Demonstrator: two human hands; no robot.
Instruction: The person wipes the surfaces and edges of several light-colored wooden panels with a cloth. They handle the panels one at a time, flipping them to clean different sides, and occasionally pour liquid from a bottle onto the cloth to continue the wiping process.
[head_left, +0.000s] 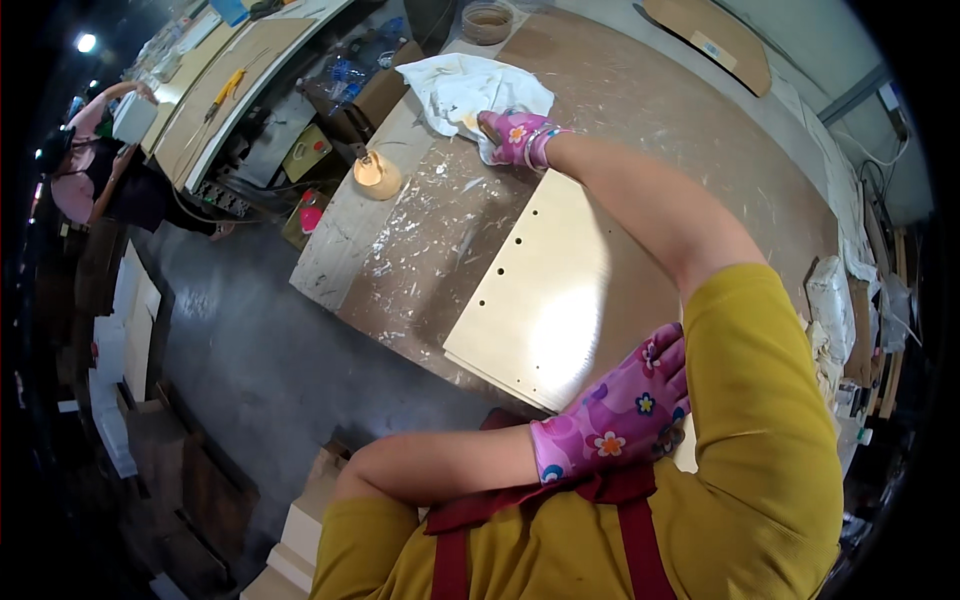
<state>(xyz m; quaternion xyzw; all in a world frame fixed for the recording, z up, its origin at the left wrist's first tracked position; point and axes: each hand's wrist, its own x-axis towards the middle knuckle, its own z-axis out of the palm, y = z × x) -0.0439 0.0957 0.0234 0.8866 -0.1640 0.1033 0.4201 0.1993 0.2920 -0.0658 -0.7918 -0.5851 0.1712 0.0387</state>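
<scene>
My right hand [518,136], in a pink flowered glove, reaches far across the workbench and closes on a crumpled white rag [470,88] at the table's far side. My left hand [620,415], in the same kind of glove, rests on the near edge of a pale rectangular wooden panel [545,290] with several small drilled holes along its left edge. The panel lies flat on the stained brown workbench [440,230]. My right arm crosses above the panel.
A small cup of yellowish liquid [376,175] stands on the bench's left edge. A clear round container [487,20] sits at the far end. Another person [85,160] works at a bench far left. Stacked boards [300,540] lie on the floor below me. Clutter lines the right edge.
</scene>
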